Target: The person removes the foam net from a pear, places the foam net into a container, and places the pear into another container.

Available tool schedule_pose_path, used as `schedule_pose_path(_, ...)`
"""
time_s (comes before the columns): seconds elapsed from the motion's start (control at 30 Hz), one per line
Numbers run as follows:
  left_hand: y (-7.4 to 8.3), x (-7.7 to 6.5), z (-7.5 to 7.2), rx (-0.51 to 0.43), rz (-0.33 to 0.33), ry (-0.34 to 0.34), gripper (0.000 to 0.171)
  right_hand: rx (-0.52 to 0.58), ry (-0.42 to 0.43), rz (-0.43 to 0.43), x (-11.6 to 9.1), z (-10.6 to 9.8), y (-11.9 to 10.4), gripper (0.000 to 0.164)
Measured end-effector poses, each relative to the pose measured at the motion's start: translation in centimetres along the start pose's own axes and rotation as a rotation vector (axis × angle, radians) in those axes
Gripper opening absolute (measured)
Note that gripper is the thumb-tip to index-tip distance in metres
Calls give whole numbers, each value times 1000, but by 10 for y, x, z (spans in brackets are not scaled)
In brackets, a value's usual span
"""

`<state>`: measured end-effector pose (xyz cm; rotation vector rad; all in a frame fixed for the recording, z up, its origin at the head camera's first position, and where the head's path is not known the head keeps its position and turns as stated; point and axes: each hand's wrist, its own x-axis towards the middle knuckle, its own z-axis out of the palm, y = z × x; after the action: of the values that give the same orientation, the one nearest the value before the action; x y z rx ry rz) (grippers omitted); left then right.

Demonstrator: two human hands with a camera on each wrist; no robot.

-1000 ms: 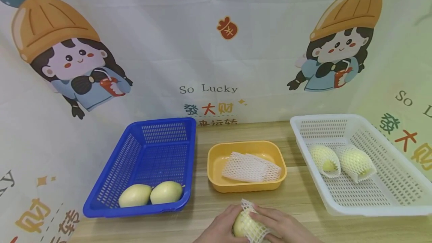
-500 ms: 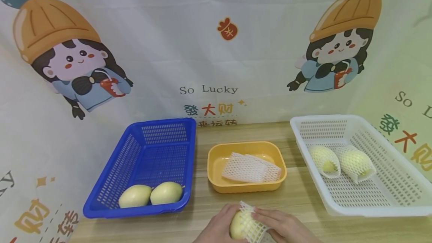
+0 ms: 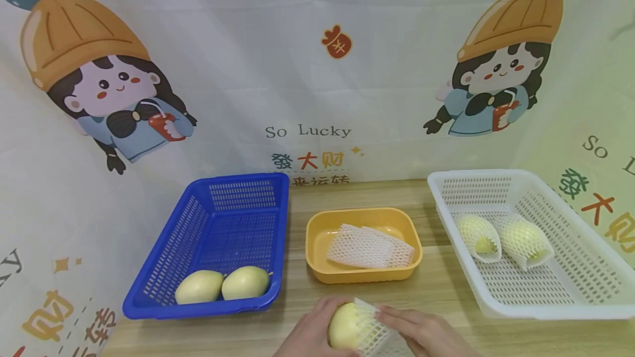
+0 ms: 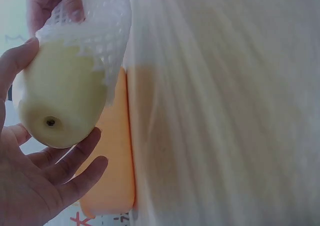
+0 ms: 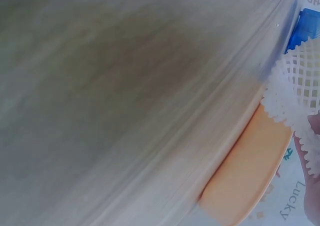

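Toward the near edge of the desk (image 3: pixel 223 339), the left hand (image 3: pixel 313 332) grips the fruit (image 3: pixel 343 326) by its bare end, long axis toward the right hand (image 3: pixel 428 332), which pinches the foam net (image 3: pixel 373 330) covering the opposite end.

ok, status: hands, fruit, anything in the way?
Left hand holding fruit. Right hand pinching net. Only partly sleeved, one end bare. Nothing seen in the way.

Head view bright, evenly lit, mostly sharp; greenish cast on backdrop (image 3: pixel 602 98) at right; small glints inside yellow tray (image 3: pixel 364 276). Wrist views dimmer, hazy, desk (image 4: pixel 220 116) grain blurred.
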<state>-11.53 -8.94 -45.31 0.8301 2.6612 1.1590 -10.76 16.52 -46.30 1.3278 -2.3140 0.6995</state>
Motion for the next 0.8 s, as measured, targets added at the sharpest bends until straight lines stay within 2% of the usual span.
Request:
schedule_pose_path(0.1,0,-2,-4,11,-17,6,78,6,-6,27,-1,-2,0,57)
schedule_pose_path(0.23,3,-6,-12,18,-30,28,76,2,7,52,0,-6,1,59)
schedule_pose_path(0.3,5,-9,-16,18,-37,39,75,-15,20,55,1,-7,2,54)
schedule_pose_path(0.4,7,-12,-25,38,-17,68,75,-58,49,37,3,-8,5,37)
schedule_pose_path(0.63,10,-15,-46,161,64,205,75,-99,114,6,9,-12,9,40)
schedule_pose_path(0.8,11,-15,-66,155,46,291,73,-116,142,-3,14,-16,10,42)
